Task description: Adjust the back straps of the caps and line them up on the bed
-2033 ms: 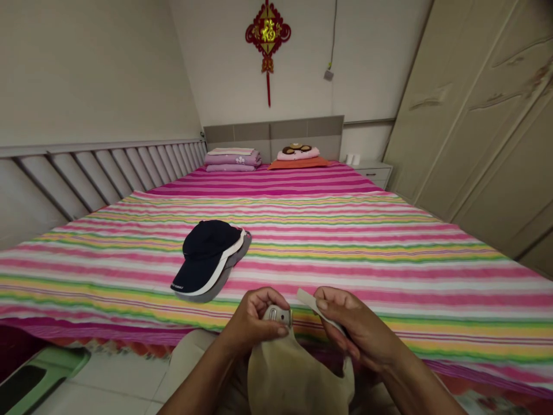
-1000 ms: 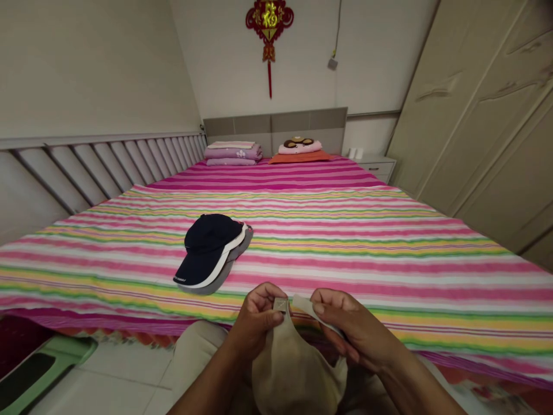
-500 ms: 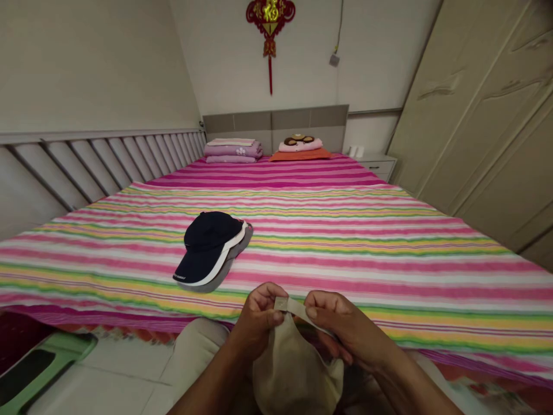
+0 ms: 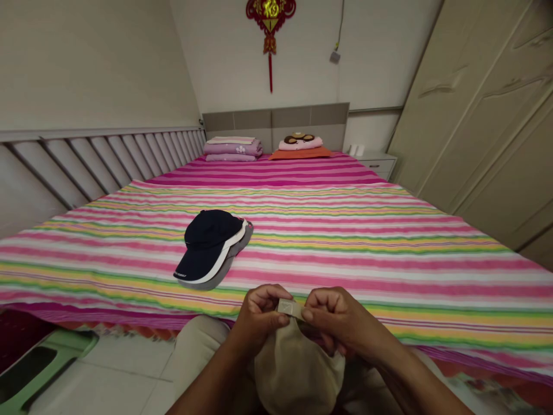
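Note:
A beige cap [image 4: 300, 369] hangs over my lap below the bed's front edge, its back strap and metal buckle [image 4: 287, 306] uppermost. My left hand [image 4: 263, 316] pinches the strap at the buckle between thumb and fingers. Close by on the right, my right hand [image 4: 330, 317] grips the strap's other part, fingers curled, with some fingertips inside the cap opening. On the striped bedspread, ahead and to the left, lies a stack of caps: a navy cap [image 4: 211, 233] on top, with a white brim and a grey brim [image 4: 220, 276] showing beneath.
The striped bed [image 4: 328, 242] reaches back to folded purple bedding [image 4: 233, 150] and an orange pillow [image 4: 300, 154]. A white rail [image 4: 108, 135] runs along the left. A green stool [image 4: 52, 363] stands at lower left, a nightstand [image 4: 378, 164] at back right.
My hands are closer together, and the strap stretch between them is shorter. The buckle has shifted slightly right. The stacked caps lie where they were.

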Demonstrator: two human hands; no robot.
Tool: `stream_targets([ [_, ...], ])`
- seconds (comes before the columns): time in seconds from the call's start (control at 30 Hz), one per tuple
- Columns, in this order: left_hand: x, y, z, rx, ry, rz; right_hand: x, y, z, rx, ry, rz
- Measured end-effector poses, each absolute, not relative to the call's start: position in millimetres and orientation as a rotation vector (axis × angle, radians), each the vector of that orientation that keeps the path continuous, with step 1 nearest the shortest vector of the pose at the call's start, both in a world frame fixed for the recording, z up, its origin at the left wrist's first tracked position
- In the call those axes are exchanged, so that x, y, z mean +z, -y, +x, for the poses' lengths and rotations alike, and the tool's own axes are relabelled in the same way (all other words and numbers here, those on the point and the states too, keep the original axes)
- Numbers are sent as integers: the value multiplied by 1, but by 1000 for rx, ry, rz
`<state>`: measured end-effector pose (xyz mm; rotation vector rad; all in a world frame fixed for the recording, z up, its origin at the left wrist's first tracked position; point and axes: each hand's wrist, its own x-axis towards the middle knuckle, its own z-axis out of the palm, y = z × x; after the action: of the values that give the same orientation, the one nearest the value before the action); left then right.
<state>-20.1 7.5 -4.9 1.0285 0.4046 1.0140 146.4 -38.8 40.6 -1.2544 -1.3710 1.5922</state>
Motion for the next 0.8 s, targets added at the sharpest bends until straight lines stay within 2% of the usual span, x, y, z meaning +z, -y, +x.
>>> stream_targets([
  [0.23, -4, -9, -21, 1008, -390, 1155, 31, 37, 146, 1559, 1317, -1135],
  [0.8, -1, -6, -21, 961, -390, 1138, 40, 37, 144, 1551, 1282, -1169],
])
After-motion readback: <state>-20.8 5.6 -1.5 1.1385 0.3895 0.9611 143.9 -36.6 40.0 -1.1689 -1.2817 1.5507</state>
